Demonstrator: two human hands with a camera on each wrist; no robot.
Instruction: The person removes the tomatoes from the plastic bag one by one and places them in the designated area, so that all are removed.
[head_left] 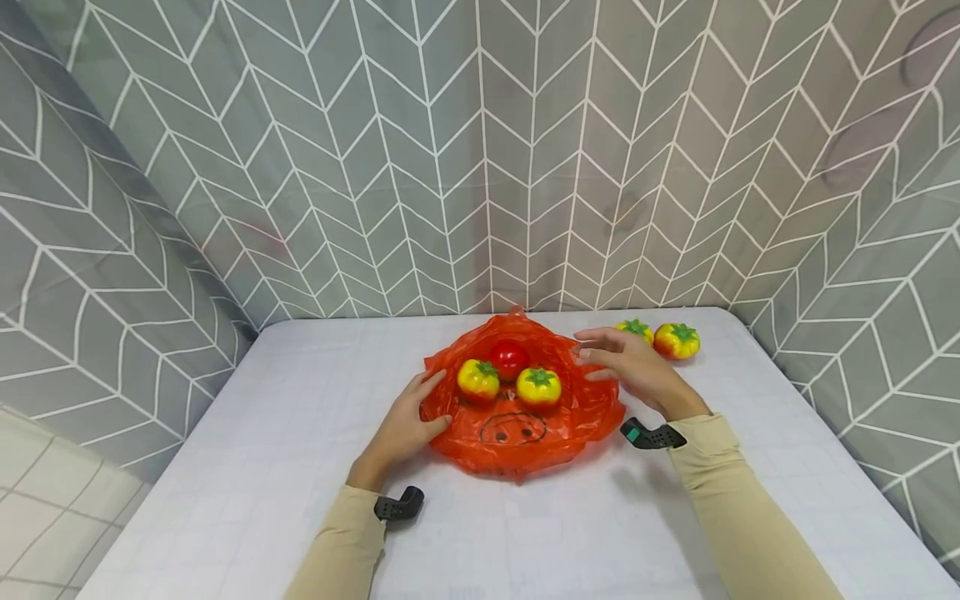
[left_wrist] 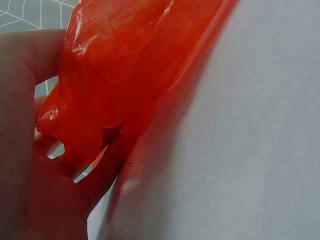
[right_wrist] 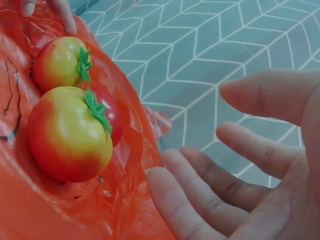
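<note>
A red plastic bag (head_left: 517,442) with a black snout-like drawing lies spread on the white table. In its opening sit two yellow-and-red tomatoes (head_left: 478,381) (right_wrist: 70,134) with green leafy tops, and a shiny red round fruit (head_left: 509,358) behind them. My left hand (head_left: 401,427) touches the bag's left edge, its fingers spread; in the left wrist view some fingertips are hidden behind the plastic (left_wrist: 135,60). Over the bag's right edge is my right hand (head_left: 633,367), its fingers loosely bent and holding nothing. The right wrist view shows that hand (right_wrist: 250,190) beside the tomatoes.
Two more yellow-and-red tomatoes (head_left: 677,341) lie at the table's back right, one partly hidden behind my right hand. The white table (head_left: 247,500) ends at a grey curtain (head_left: 480,167) with white zigzag lines. A similar curtain hangs at each side.
</note>
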